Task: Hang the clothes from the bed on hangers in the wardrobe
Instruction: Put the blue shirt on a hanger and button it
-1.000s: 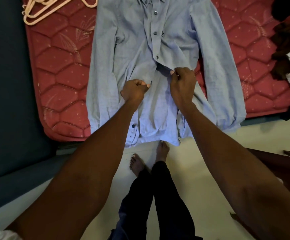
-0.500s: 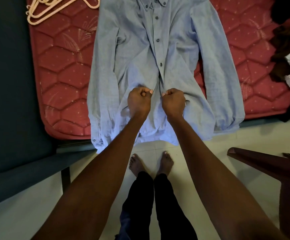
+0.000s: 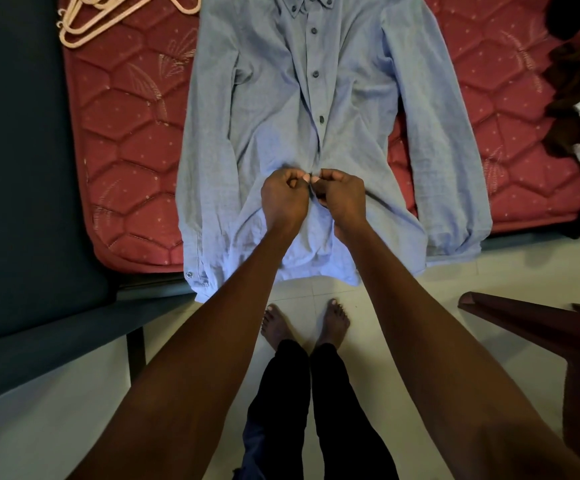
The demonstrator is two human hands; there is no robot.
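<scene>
I have the blue shirt (image 3: pixel 274 109) spread front-up on the red mattress (image 3: pixel 125 140), collar at the far side, hem hanging over the near edge toward my feet. My left hand (image 3: pixel 283 199) and right hand (image 3: pixel 342 199) sit knuckle to knuckle at the lower placket — each with fingers curled, pinching one front edge of the cloth, as I judge to fasten a button there. The buttons farther up look done. So I am early in the job: no hanger is in the shirt yet. The pale hangers (image 3: pixel 122 19) lie at the far left, well apart from my hands, and a dark heap of clothes (image 3: pixel 576 98) waits at the right — the wardrobe is out of view.
</scene>
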